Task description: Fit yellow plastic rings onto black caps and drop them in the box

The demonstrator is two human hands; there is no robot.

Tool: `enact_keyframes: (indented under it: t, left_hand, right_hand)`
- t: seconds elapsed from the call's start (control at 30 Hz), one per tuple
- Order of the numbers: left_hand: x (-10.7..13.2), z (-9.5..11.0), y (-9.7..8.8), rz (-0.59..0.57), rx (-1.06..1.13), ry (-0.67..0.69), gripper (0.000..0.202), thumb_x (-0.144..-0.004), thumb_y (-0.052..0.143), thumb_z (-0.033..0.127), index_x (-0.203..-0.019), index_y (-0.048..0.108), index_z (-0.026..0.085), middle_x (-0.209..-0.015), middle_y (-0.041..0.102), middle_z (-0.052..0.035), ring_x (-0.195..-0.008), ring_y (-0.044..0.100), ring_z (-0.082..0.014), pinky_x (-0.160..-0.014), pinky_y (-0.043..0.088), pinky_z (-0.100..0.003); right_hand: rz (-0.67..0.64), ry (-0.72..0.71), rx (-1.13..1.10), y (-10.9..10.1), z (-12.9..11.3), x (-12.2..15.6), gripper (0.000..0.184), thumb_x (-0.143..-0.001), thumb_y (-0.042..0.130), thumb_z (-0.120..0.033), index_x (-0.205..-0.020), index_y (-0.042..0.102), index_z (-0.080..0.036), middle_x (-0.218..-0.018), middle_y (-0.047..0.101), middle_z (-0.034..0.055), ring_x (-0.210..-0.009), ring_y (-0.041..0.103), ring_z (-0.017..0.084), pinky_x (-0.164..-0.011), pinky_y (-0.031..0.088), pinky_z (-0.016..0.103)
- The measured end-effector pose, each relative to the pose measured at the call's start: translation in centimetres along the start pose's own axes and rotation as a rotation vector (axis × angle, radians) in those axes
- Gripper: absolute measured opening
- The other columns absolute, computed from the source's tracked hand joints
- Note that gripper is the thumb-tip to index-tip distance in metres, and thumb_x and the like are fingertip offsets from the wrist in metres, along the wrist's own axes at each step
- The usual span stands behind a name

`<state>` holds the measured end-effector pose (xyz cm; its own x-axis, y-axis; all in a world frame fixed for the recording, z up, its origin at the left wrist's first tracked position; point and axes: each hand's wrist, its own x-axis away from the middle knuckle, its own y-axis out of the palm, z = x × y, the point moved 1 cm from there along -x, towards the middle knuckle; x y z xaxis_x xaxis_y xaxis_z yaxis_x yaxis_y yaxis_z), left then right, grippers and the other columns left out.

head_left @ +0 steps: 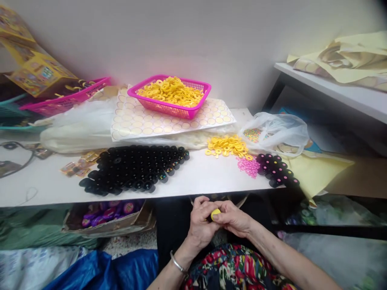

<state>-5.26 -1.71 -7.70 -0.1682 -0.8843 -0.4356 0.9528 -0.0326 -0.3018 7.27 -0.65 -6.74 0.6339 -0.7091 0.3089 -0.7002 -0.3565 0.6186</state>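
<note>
Below the table's front edge, my left hand and my right hand meet, both with fingers closed round a small yellow piece pinched between them. On the white table above lie a big cluster of black caps, a loose pile of yellow rings, a patch of pink beads and a smaller group of black caps with pink dots.
A pink basket of yellow rings rests on a sheet of round stickers at the back. Another pink basket, yellow boxes, a plastic bag, a side shelf and a cardboard box underneath surround it.
</note>
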Motion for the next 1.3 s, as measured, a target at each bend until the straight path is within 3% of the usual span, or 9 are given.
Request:
enact_keyframes:
  t: [0.1, 0.2, 0.3, 0.4, 0.57, 0.73, 0.93, 1.13, 1.3]
  left_hand:
    - [0.3, -0.6, -0.8, -0.102, -0.052, 0.068, 0.011, -0.077, 0.059, 0.019, -0.087, 0.062, 0.019, -0.077, 0.058, -0.0047, -0.074, 0.052, -0.0213, -0.09, 0.037, -0.049]
    - [-0.1, -1.3, -3.1, -0.134, -0.112, 0.094, 0.023, -0.073, 0.057, 0.017, -0.096, 0.062, 0.019, -0.093, 0.058, -0.0085, -0.091, 0.052, -0.0245, -0.089, 0.042, -0.047]
    - [-1.0, -2.4, -6.8, 0.178, -0.313, 0.023, 0.024, -0.079, 0.056, 0.021, -0.103, 0.059, 0.016, -0.105, 0.054, -0.011, -0.094, 0.053, -0.0222, -0.078, 0.049, -0.035]
    - [-1.9, -4.0, -9.6, 0.523, -0.666, -0.108, 0.026, -0.086, 0.051, 0.028, -0.105, 0.057, 0.012, -0.11, 0.052, -0.0139, -0.073, 0.056, -0.0172, -0.066, 0.047, -0.029]
    - [-3.5, -6.4, -10.7, 0.509, -1.048, -0.226, 0.042, -0.09, 0.041, 0.037, -0.115, 0.048, 0.003, -0.109, 0.05, -0.0212, -0.097, 0.052, -0.0306, -0.065, 0.042, -0.032]
    - [-4.6, -7.5, -10.9, 0.427, -1.139, -0.277, 0.04, -0.092, 0.035, 0.039, -0.101, 0.052, 0.004, -0.088, 0.053, -0.0164, -0.085, 0.053, -0.0291, -0.054, 0.033, -0.031]
    - [-4.6, -6.5, -10.5, 0.511, -1.007, -0.087, 0.031, -0.09, 0.046, 0.036, -0.1, 0.056, 0.008, -0.067, 0.049, -0.0066, -0.071, 0.052, -0.0224, -0.057, 0.034, -0.03]
    - [-7.5, -5.6, -4.6, 0.257, -0.357, -0.064, 0.03, -0.084, 0.051, 0.035, -0.105, 0.055, 0.013, -0.088, 0.055, -0.0057, -0.058, 0.048, -0.013, -0.059, 0.042, -0.026]
    - [-9.7, -6.8, -2.3, 0.096, -0.221, -0.147, 0.032, -0.074, 0.051, 0.046, -0.086, 0.059, 0.017, -0.077, 0.056, -0.0028, -0.059, 0.051, -0.016, -0.057, 0.043, -0.027]
  right_hand:
    - [0.135, -0.015, 0.224, -0.9, 0.6, -0.8, 0.046, -0.054, 0.076, -0.027, -0.093, 0.063, -0.008, -0.075, 0.059, 0.0032, -0.069, 0.053, 0.013, -0.064, 0.041, 0.025]
    - [0.347, -0.023, 0.788, -2.2, 0.8, -1.8, 0.046, -0.063, 0.067, -0.028, -0.105, 0.059, -0.011, -0.094, 0.062, 0.0086, -0.086, 0.056, 0.021, -0.076, 0.043, 0.032]
    - [0.323, 0.075, 1.381, -3.3, 1.0, -3.0, 0.044, -0.07, 0.059, -0.025, -0.113, 0.055, -0.013, -0.108, 0.058, 0.0139, -0.102, 0.054, 0.026, -0.086, 0.041, 0.035]
    - [0.162, 0.228, 1.672, -3.9, 1.6, -4.4, 0.039, -0.076, 0.054, -0.027, -0.111, 0.055, -0.011, -0.102, 0.061, 0.0166, -0.1, 0.057, 0.028, -0.082, 0.042, 0.035]
    - [0.129, 0.309, 1.737, -3.8, 2.4, -6.0, 0.035, -0.076, 0.057, -0.028, -0.108, 0.056, -0.011, -0.097, 0.065, 0.0169, -0.096, 0.061, 0.028, -0.077, 0.044, 0.033]
    - [0.126, 0.315, 1.758, -3.5, 1.6, -5.1, 0.038, -0.074, 0.059, -0.024, -0.109, 0.056, -0.01, -0.098, 0.064, 0.0174, -0.093, 0.061, 0.028, -0.073, 0.045, 0.033]
    - [-0.035, -0.07, 1.529, -2.5, -3.7, -2.5, 0.019, -0.078, 0.057, -0.027, -0.092, 0.061, -0.015, -0.085, 0.063, 0.0058, -0.079, 0.058, 0.017, -0.066, 0.042, 0.024]
    - [0.806, -0.292, 1.525, -6.1, -11.8, -5.0, 0.013, -0.079, 0.05, -0.017, -0.085, 0.061, -0.013, -0.087, 0.061, 0.0086, -0.084, 0.055, 0.019, -0.076, 0.041, 0.029]
    - [1.108, -0.408, 1.547, -7.2, -12.5, -3.1, 0.017, -0.078, 0.046, -0.013, -0.087, 0.061, -0.014, -0.093, 0.061, 0.0114, -0.093, 0.056, 0.022, -0.082, 0.046, 0.033]
